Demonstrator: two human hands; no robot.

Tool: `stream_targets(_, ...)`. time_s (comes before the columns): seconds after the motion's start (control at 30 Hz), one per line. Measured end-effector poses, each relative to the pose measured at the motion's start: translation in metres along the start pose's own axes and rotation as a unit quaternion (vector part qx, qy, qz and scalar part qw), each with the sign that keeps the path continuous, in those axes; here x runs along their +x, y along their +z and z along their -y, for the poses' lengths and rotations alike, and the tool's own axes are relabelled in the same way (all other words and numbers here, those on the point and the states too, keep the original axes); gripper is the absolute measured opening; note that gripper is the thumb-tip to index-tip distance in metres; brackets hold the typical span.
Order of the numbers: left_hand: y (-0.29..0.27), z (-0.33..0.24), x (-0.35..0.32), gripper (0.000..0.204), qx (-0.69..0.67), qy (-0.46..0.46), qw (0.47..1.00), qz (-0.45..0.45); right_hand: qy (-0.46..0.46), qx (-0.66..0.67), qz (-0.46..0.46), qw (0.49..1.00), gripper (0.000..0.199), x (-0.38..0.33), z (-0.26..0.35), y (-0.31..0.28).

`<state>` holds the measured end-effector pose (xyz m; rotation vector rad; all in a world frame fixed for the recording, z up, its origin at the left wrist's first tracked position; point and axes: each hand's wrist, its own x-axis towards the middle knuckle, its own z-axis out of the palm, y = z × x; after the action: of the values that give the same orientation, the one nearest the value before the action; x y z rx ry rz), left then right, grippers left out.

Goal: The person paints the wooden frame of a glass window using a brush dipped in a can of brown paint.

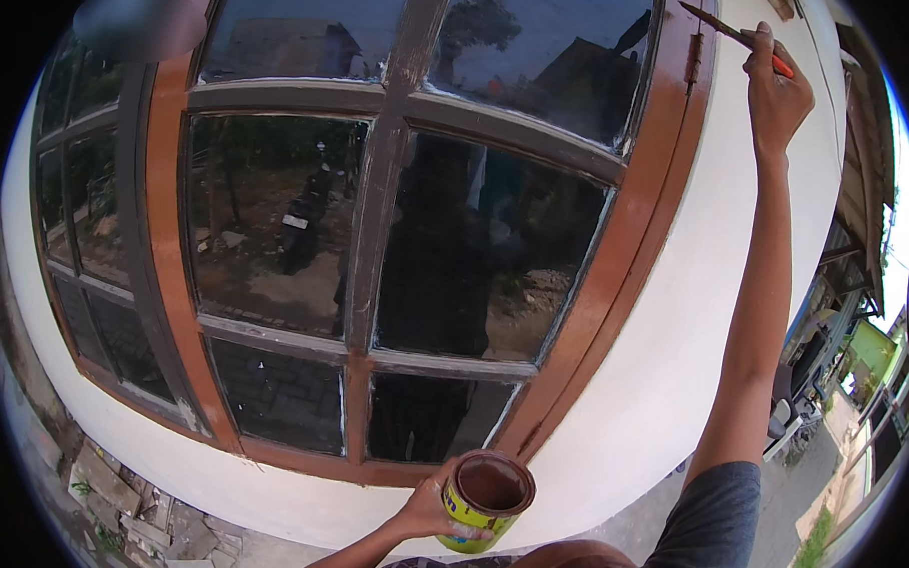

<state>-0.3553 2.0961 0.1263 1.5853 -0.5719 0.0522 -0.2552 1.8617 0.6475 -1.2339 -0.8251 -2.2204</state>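
Note:
My left hand [429, 507] is wrapped round a yellow-green paint can [478, 530] at the lower middle, below the window. The can has no lid, and brown paint coats its inside and rim. Stretched up to the top right, my right hand [782, 90] grips a paintbrush [724, 25] with a red handle end. The brush's dark tip is at the upper right of the wooden window frame [614, 310]. Reddish-brown paint covers the outer frame, while the inner bars [382, 211] look mostly dull grey-brown, with brown paint low on the middle bar.
A white wall [663, 321] surrounds the window. Glass panes [277, 218] reflect a motorbike and trees. Another window [96, 221] is at the left. Broken slabs and rubble [156, 519] lie at the lower left. A paved lane with parked vehicles [796, 381] runs along the right.

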Motion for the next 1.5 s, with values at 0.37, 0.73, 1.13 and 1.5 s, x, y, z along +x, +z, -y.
stream_targets(0.37, -0.002, 0.0, -0.008, 0.111, -0.011, -0.009, 1.0, 0.0, -0.025, 0.005, 0.168, 0.985, 0.028, -0.111, 0.044, -0.068)
stream_targets(0.73, 0.005, 0.001, -0.013, 0.111, -0.058, 0.003, 0.998, -0.009, -0.037, -0.008, 0.086, 0.996, 0.035, -0.098, 0.011, -0.047)
stream_targets(1.13, 0.013, -0.006, -0.017, 0.107, -0.061, 0.006, 0.998, -0.033, -0.012, 0.015, 0.079, 0.997, 0.039, -0.071, -0.012, -0.034)
stream_targets(1.5, 0.026, -0.019, -0.025, 0.11, -0.04, -0.018, 0.997, -0.068, 0.183, 0.018, 0.273, 0.944, 0.043, -0.032, -0.018, -0.034)
